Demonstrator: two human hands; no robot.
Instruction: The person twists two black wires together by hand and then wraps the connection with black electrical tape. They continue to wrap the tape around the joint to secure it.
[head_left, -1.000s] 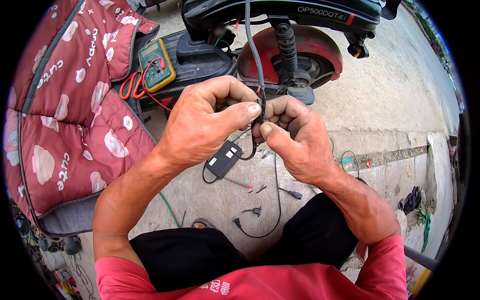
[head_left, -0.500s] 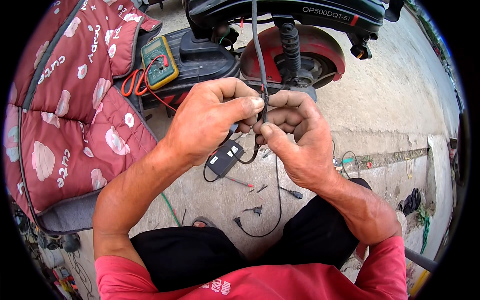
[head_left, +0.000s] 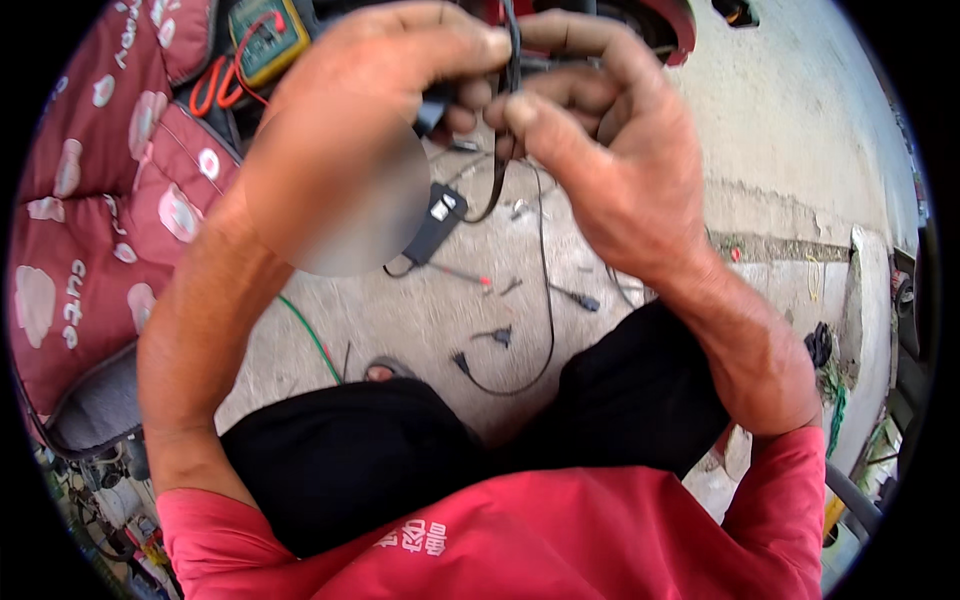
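Both hands are raised at the top centre, pinching one black cable (head_left: 513, 62) between them. My left hand (head_left: 400, 60) presses it between thumb and fingers; the wrist area is smeared. Just below, my right hand (head_left: 625, 150) pinches the same cable with thumb and forefinger, the other fingers curled behind. A dark bluish piece (head_left: 431, 113) shows beside my left fingers; I cannot make out what it is. From the hands the cable curves down towards a black power adapter (head_left: 436, 226) on the ground, which has white labels.
A yellow-edged multimeter (head_left: 270, 40) with red leads lies at the upper left, near a maroon patterned quilted cover (head_left: 105, 190). On the concrete are a red-tipped thin tool (head_left: 460, 273), a black plug (head_left: 586, 300) and a loose cord (head_left: 544, 250). A scooter's red wheel guard (head_left: 676, 25) shows above.
The view has tipped downward, so hands, multimeter and scooter sit higher in the picture. My fingers keep their pinch on the cable.
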